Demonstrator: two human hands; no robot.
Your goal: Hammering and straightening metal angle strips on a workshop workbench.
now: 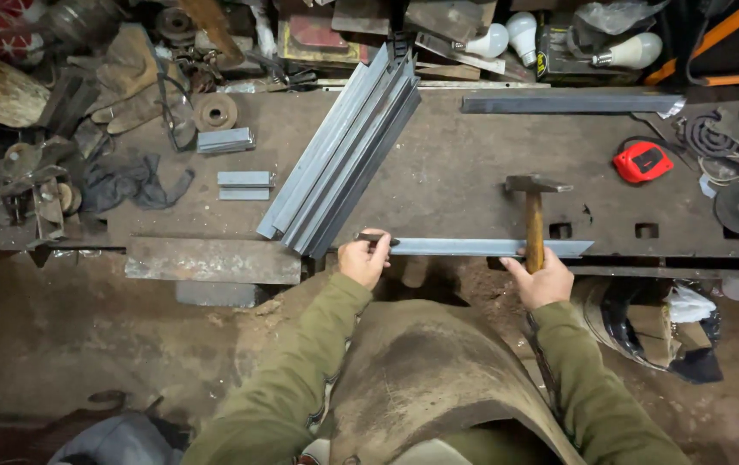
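Note:
A long grey metal bar [464, 247] lies along the front edge of the steel workbench [464, 172]. My left hand [364, 258] pinches a small dark tool [375, 238], perhaps a punch, against the bar's left end. My right hand [542, 280] grips the wooden handle of a hammer [534, 215]. The hammer's steel head rests on the bench just behind the bar's right part.
A bundle of long angle bars [344, 155] lies diagonally at centre. Short cut metal pieces [245, 185] sit to its left. A red tape measure [642, 161] and a flat bar [572, 103] lie at right. Tools, gloves and light bulbs [524, 34] crowd the back.

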